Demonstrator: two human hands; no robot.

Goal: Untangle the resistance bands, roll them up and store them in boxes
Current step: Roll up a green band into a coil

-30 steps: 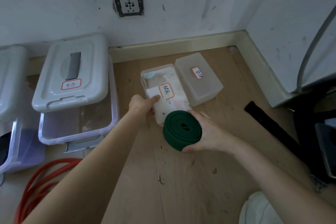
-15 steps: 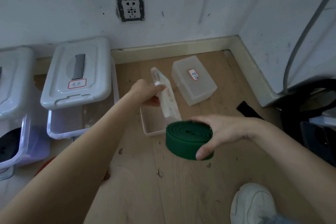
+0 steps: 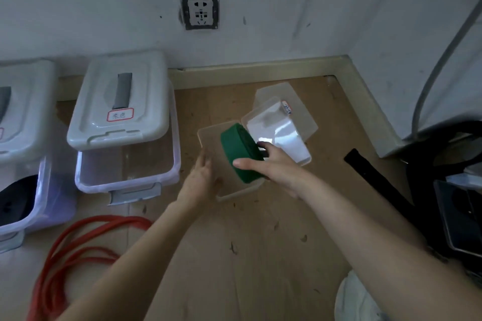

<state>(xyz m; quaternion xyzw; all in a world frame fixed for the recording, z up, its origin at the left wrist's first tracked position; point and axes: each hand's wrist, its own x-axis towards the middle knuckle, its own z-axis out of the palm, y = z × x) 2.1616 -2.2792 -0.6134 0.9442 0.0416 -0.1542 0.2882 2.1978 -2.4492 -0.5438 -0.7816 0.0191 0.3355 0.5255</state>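
Right hand (image 3: 276, 167) grasps rolled green resistance band (image 3: 241, 152), tilted on edge, over open small clear box (image 3: 208, 135) on floor. Left hand (image 3: 202, 173) steadies box's near-left wall; its fingers mostly hidden. Advice: lay roll flat, release only once seated so coil won't spring open; lid (image 3: 277, 135) rests beside.

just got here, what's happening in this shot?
A person is storing a rolled green resistance band in a small clear box on the wooden floor. The right hand grips the roll, tilted on edge, partly inside the open box. The left hand rests against the box's left side. The box's lid lies open to the right, against a second small box. Larger lidded bins stand by the wall, with red tubing loose nearby.
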